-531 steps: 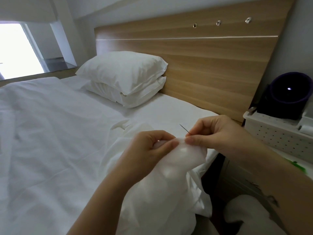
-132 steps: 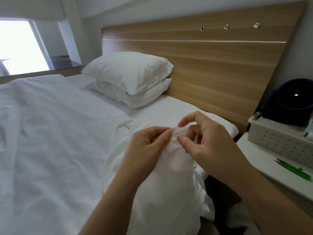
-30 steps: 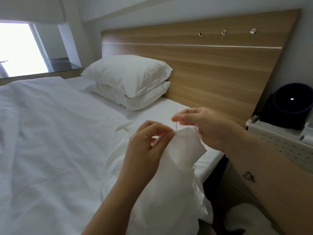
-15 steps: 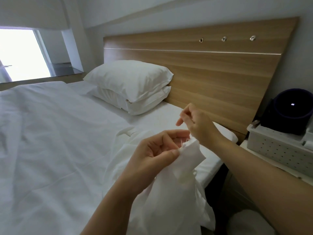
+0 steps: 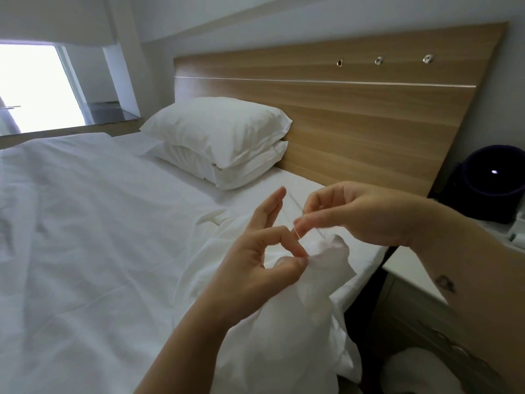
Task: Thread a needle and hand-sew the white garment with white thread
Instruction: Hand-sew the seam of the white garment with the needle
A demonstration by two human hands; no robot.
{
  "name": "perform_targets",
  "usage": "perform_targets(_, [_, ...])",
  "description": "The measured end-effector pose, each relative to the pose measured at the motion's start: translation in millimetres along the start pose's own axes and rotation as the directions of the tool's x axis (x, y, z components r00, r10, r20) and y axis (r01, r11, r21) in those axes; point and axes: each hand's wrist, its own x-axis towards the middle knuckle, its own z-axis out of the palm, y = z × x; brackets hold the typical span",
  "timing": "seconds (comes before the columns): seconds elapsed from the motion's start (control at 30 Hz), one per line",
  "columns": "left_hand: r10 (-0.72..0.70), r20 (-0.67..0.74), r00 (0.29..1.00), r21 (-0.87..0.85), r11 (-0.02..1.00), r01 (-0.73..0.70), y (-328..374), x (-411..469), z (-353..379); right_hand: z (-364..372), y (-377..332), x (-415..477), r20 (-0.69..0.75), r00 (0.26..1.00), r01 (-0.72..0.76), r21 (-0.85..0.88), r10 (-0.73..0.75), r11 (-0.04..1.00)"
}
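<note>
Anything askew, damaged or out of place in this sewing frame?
Nothing stands out. The left hand pinches the white garment, the right hand pinches the thread; the pillows are stacked squarely, the duvet only creased.

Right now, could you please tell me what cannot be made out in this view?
Head view:
- Needle: too small to tell apart from the thread pinched by the right hand.
- Stitch site: hidden by the left hand pinching the white garment.
- Dark round object: cut off by the right edge.
</note>
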Motion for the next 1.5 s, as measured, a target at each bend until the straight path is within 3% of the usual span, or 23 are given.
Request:
perform_targets(0.13, [0.012, -0.013, 1.000, 0.014, 1.000, -0.012, 1.5, 0.6, 1.3, 9.4, -2.3, 2.5, -0.052, 0.998, 0.030, 0.007, -0.030, 1.000])
perform_targets(0.23, [0.033, -0.022, 0.999, 0.012, 0.999, -0.033, 3.7, -0.3, 0.6, 7.6, 1.0, 7.6, -0.241, 0.966, 0.091, 0.001, -0.088, 0.996])
perform_targets(0.43, [0.057, -0.026, 0.998, -0.063, 0.996, -0.058, 8.6, -2.0, 1.8, -16.7, 37.4, 36.4, -0.644, 0.757, 0.025, -0.142, -0.111, 0.990])
perform_targets(0.73, [0.074, 0.032, 0.997, -0.269, 0.961, -0.062, 11.2, -2.4, 1.9, -39.2, 94.2, 57.8, -0.817, 0.553, -0.267, -0.360, -0.164, 0.894])
perform_targets(0.87, [0.069, 0.032, 0.997, -0.283, 0.957, -0.057, 10.4, -1.5, 0.0, -41.0, 109.7, 57.0, -0.814, 0.545, -0.373, -0.448, -0.199, 0.812])
perform_targets(1.23, [0.064, 0.063, 0.996, -0.230, 0.972, -0.048, 9.3, -1.2, 1.8, -52.6, 117.8, 46.9, -0.841, 0.504, -0.450, -0.451, -0.198, 0.771])
perform_targets(1.4, [0.059, 0.057, 0.997, -0.203, 0.978, -0.046, 9.5, 0.5, 1.1, -49.8, 117.4, 48.5, -0.837, 0.520, -0.421, -0.425, -0.171, 0.801])
perform_targets(1.5, [0.035, 0.036, 0.999, -0.139, 0.990, -0.029, 8.7, 1.7, -1.2, -53.5, 119.5, 47.8, -0.824, 0.562, -0.388, -0.344, -0.077, 0.855])
